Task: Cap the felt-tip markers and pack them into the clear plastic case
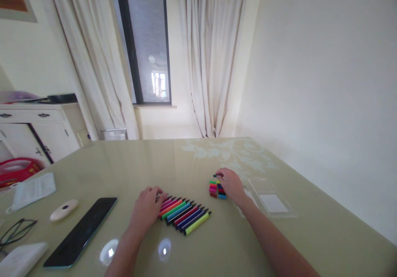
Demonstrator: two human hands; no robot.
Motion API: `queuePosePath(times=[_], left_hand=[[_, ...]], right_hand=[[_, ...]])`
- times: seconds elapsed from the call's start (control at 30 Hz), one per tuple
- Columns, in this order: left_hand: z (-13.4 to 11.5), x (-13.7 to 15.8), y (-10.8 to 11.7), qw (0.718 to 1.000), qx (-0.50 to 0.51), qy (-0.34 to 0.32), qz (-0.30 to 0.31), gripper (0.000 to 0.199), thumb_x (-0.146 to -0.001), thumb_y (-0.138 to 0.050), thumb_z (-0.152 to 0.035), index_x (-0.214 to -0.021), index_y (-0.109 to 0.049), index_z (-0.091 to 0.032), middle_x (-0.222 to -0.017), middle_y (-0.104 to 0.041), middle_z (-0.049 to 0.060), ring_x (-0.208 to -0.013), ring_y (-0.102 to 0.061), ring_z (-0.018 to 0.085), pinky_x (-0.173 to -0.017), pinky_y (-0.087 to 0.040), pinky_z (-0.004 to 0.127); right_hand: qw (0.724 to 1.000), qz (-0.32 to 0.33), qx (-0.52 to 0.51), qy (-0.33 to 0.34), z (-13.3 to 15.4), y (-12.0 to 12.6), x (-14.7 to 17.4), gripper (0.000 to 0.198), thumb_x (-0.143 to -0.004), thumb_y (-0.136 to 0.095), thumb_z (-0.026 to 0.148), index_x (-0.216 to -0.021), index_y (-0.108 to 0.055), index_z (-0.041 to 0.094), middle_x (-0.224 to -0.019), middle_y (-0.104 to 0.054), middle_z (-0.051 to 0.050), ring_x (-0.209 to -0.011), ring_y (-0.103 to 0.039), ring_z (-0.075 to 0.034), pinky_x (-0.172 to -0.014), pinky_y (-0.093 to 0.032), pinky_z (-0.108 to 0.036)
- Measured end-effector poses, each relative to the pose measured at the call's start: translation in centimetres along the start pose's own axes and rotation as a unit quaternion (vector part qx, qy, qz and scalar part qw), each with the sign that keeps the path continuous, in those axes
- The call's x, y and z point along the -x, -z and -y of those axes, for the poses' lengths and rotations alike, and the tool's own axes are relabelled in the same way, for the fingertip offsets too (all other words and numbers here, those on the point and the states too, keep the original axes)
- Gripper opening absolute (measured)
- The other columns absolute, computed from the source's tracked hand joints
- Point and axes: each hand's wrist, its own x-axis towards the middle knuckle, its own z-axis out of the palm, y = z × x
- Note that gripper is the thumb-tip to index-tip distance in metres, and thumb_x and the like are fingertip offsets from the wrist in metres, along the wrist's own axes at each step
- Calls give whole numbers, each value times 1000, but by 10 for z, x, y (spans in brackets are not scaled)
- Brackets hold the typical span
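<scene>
Uncapped felt-tip pens in many colours lie side by side in a slanted row on the table, tips pointing up and right. My left hand is at the far left end of the row, fingers curled over a dark felt-tip pen that they partly hide. Further right, my right hand pinches a small dark pen cap. Just below those fingertips, several coloured pen caps are grouped in two short columns, green, pink, red and blue among them.
Right of my right hand lies an opened clear plastic case with a white insert. To the left are a dark-screened phone or tablet, a white oval object, glasses, a face mask and a white box.
</scene>
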Motion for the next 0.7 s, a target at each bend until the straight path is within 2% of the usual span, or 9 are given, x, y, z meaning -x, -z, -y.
queuePosePath(times=[0.1,0.17,0.27,0.37,0.5,0.6,0.7], left_hand=[[-25,13,-7,998,-39,-29,-40,41,-99,-42,-42,-124,-66,-19,-130,-65,14,-121,-58,32,-101,-44,46],[-47,26,-19,994,-46,-77,-58,53,-99,-40,-53,-135,-61,-20,-141,-60,15,-130,-53,33,-108,-41,48],[-74,49,-44,987,-50,-133,-75,87,-85,-48,-81,-148,-52,-21,-155,-48,18,-145,-37,42,-120,-23,59],[-85,65,-63,983,-58,-145,-94,106,-75,-51,-89,-156,-42,-21,-159,-42,19,-151,-24,48,-121,-5,68],[-82,67,-71,983,-57,-149,-89,105,-78,-49,-88,-158,-37,-21,-160,-41,18,-151,-23,47,-121,-2,70],[-81,61,-71,979,-53,-176,-92,100,-82,-47,-85,-160,-34,-23,-161,-40,16,-151,-28,43,-123,-1,66],[-80,55,-66,976,-48,-201,-73,98,-84,-46,-83,-161,-30,-24,-165,-33,14,-151,-28,41,-123,4,66]], right_hand=[[1000,11,18,-10,-2,-1,-10,24,-90,-55,14,-95,-77,23,-100,-77,-4,-95,-68,-20,-84,-45,-29],[999,15,23,-22,-4,-2,-13,25,-88,-56,13,-94,-78,23,-97,-78,-5,-92,-69,-20,-81,-45,-29],[999,23,28,-38,-6,-3,-13,25,-86,-57,13,-90,-79,23,-93,-78,-6,-89,-69,-21,-77,-45,-29],[998,34,22,-44,-7,-4,-12,22,-86,-59,14,-87,-79,24,-89,-78,-4,-85,-69,-20,-73,-44,-27],[998,41,6,-38,-3,-4,-11,21,-89,-58,16,-86,-79,22,-91,-79,-5,-85,-70,-21,-73,-46,-28],[1000,23,-9,-18,3,-1,0,24,-95,-54,18,-96,-77,21,-102,-77,-7,-98,-68,-21,-86,-47,-31],[998,-23,-50,38,10,1,24,23,-97,-52,19,-103,-75,20,-109,-75,-8,-106,-64,-22,-97,-44,-33]])
